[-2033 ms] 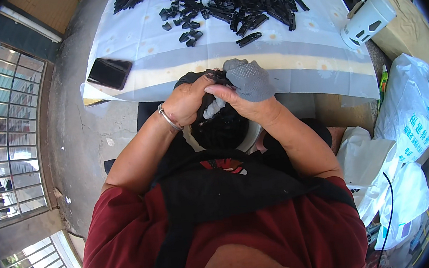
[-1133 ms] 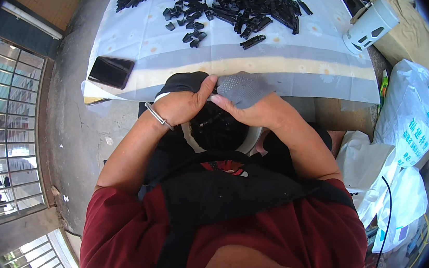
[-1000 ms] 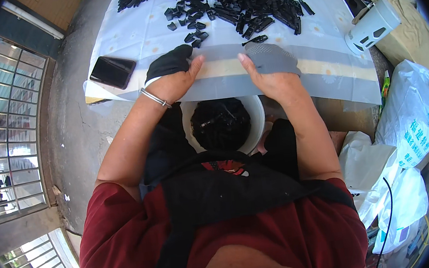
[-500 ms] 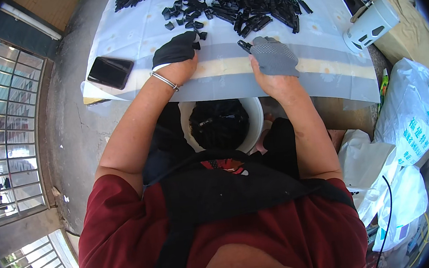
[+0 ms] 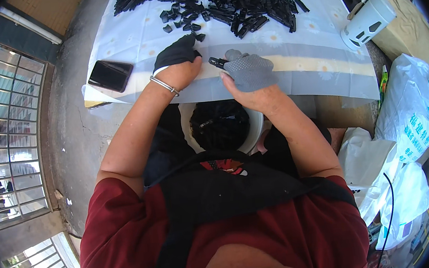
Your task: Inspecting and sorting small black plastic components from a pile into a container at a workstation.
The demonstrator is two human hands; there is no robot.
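My right hand (image 5: 250,71), in a grey dotted fingerless glove, is closed on a slim black plastic part (image 5: 217,62) whose free end points left. Close by on the left, my left hand (image 5: 177,62) wears a black glove and has its fingers curled in. What lies inside those fingers, if anything, is hidden. Small black plastic pieces (image 5: 200,37) lie just beyond its knuckles. Farther back, a loose heap of long black plastic parts (image 5: 253,4) spreads over the table. Between my legs, below the table edge, stands a white bucket (image 5: 257,129) with black parts inside.
The table (image 5: 136,37) has a flowered white cover. A dark phone (image 5: 110,75) lies at its left edge. At the right edge is a white cylindrical holder with cut-outs (image 5: 369,21). White plastic bags (image 5: 406,114) are piled to the right; a barred window (image 5: 5,130) is at left.
My right hand has moved left with the black plastic part, closer to my left hand. The small black piece seen at my left fingers earlier no longer shows clearly.
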